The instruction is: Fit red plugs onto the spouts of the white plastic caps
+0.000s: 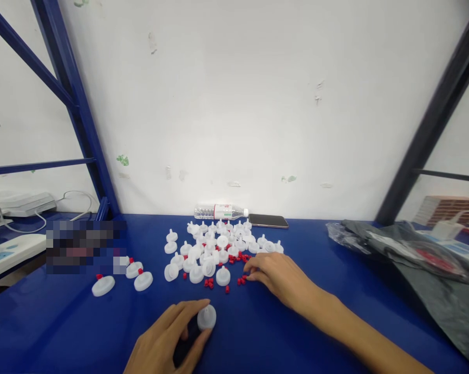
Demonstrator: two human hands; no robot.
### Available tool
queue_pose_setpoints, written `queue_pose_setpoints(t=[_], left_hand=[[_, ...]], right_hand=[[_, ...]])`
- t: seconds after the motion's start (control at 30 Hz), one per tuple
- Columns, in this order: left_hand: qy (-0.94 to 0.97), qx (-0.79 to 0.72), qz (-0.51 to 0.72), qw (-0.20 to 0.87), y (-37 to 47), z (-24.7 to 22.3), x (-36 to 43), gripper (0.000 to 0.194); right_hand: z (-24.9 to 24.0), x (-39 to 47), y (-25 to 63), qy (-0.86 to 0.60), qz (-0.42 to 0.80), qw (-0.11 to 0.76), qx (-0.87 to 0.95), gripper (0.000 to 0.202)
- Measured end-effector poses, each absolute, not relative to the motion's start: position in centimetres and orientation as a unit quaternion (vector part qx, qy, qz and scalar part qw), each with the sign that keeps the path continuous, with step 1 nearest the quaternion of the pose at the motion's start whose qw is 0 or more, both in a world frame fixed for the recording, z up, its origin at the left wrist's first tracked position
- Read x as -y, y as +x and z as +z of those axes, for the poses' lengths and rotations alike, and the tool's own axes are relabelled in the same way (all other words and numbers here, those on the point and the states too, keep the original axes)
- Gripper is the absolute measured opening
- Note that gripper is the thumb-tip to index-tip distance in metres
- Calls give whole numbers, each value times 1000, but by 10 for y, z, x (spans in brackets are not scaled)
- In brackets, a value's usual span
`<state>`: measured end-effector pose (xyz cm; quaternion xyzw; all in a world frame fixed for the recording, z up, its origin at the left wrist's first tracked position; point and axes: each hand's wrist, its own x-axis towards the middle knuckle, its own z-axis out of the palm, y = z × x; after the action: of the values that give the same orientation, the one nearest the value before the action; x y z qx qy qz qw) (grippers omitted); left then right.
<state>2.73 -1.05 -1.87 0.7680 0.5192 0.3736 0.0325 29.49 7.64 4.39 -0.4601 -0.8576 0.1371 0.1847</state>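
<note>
Pinching a spout-up white disc (207, 319) nearside of the white pile (209, 254), left hand (162, 335) sits farther from the pile's near-right red caps (239, 281) than curled right hand (283, 276), whose hold can't be told.

Head-worn view — forward and down, near over blue table (265, 337), facing white wall (250, 104)

Your bare left hand (162, 332) curves round, thumb (197, 349) and forefinger (187, 314) apart in a pinching hold. Your bare right forearm (355, 331) slants inward, your right hand (279, 272) palm-down, fingers bent.
</note>
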Motion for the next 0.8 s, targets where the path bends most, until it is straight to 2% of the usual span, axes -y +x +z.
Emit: queue_pose_setpoints(t=[0.27, 0.5, 0.67, 0.8], left_hand=[[769, -519, 371, 38, 27, -22, 11, 32], [762, -541, 354, 37, 27, -22, 13, 33], [773, -537, 332, 73, 25, -25, 11, 54], [779, -528, 326, 93, 23, -29, 10, 61]], right_hand=[[52, -72, 294, -448, 207, 265, 828, 14], [44, -62, 272, -338, 331, 366, 801, 13], [42, -43, 256, -266, 316, 392, 822, 6], [31, -37, 250, -183, 243, 390, 869, 12]])
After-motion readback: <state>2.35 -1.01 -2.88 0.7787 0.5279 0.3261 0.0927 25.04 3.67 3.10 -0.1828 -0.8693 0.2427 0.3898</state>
